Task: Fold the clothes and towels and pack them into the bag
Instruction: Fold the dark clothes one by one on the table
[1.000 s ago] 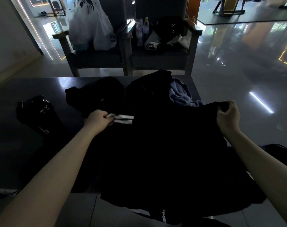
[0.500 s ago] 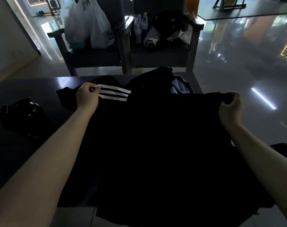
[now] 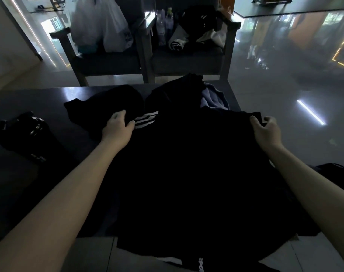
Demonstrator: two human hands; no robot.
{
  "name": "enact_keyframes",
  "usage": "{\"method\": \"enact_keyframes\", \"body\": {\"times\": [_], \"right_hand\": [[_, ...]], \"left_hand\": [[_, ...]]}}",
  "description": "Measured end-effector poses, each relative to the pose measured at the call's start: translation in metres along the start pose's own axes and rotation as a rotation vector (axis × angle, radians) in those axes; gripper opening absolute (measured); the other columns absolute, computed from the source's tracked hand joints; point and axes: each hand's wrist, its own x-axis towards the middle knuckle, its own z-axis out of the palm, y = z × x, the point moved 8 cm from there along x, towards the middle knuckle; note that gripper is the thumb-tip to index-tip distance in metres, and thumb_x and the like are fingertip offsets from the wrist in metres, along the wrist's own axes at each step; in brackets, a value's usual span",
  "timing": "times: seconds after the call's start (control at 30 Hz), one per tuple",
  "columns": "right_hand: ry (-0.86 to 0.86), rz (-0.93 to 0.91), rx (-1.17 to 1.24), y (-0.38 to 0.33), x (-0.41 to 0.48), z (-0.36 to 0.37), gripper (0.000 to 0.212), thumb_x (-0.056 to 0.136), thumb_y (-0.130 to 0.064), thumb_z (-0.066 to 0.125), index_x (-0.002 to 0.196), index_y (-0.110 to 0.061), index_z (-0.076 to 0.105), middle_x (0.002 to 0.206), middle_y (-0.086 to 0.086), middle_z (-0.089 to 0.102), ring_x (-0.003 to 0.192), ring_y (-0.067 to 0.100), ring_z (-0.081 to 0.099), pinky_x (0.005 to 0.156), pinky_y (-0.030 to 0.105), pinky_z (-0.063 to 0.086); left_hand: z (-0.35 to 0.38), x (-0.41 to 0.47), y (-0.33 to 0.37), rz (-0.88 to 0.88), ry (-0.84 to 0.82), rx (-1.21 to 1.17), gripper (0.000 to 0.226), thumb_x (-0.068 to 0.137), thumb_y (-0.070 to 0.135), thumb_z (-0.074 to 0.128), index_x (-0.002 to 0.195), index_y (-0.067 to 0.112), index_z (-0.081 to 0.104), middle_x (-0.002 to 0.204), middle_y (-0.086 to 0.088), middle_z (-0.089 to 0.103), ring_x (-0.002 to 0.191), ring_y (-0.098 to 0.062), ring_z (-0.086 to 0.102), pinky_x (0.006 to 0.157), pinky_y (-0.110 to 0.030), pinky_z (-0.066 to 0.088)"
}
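A black garment (image 3: 190,163) with three white stripes (image 3: 145,119) is spread over the dark table (image 3: 39,103), its lower hem hanging off the near edge. My left hand (image 3: 118,127) grips its upper left part beside the stripes. My right hand (image 3: 266,131) pinches its upper right corner. Behind it lie more black clothes (image 3: 173,93) and a grey-blue cloth (image 3: 212,97). A black bag (image 3: 23,132) lies on the table's left side.
Two dark chairs stand beyond the table: the left chair (image 3: 106,61) holds white plastic bags (image 3: 102,26), the right one bottles (image 3: 165,24) and clothes. Glossy floor (image 3: 285,75) stretches to the right. Another dark item (image 3: 342,173) sits at my right.
My left hand first lifted the striped part away from me, then came back down and right. The right hand kept its hold on the corner.
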Motion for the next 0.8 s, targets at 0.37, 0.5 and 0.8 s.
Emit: {"method": "enact_keyframes", "body": {"times": [0.37, 0.5, 0.8], "right_hand": [[-0.367, 0.099, -0.143, 0.032, -0.096, -0.027, 0.060, 0.091, -0.034, 0.059, 0.135, 0.000, 0.037, 0.131, 0.021, 0.051, 0.114, 0.036, 0.053, 0.094, 0.041, 0.046], [-0.401, 0.122, -0.167, 0.049, -0.118, -0.039, 0.066, 0.092, -0.037, 0.057, 0.140, 0.000, 0.033, 0.133, 0.022, 0.048, 0.114, 0.036, 0.053, 0.084, 0.035, 0.045], [-0.351, 0.217, -0.191, 0.088, -0.135, -0.070, 0.043, 0.090, -0.042, 0.057, 0.105, -0.001, 0.057, 0.094, 0.013, 0.062, 0.079, 0.025, 0.060, 0.062, 0.031, 0.047]], "left_hand": [[0.031, -0.155, 0.012, 0.120, -0.328, 0.113, 0.057, 0.099, 0.048, 0.036, 0.148, 0.022, 0.031, 0.157, 0.002, 0.022, 0.143, -0.019, 0.019, 0.115, -0.044, 0.017], [0.044, -0.185, 0.001, 0.028, -0.400, 0.198, 0.068, 0.095, 0.053, 0.040, 0.151, 0.023, 0.016, 0.159, -0.002, 0.009, 0.144, -0.023, 0.012, 0.116, -0.051, 0.012], [0.026, -0.208, -0.008, -0.057, -0.227, 0.338, 0.051, 0.095, 0.047, 0.044, 0.130, 0.010, 0.043, 0.131, -0.012, 0.046, 0.119, -0.029, 0.043, 0.094, -0.040, 0.042]]}}
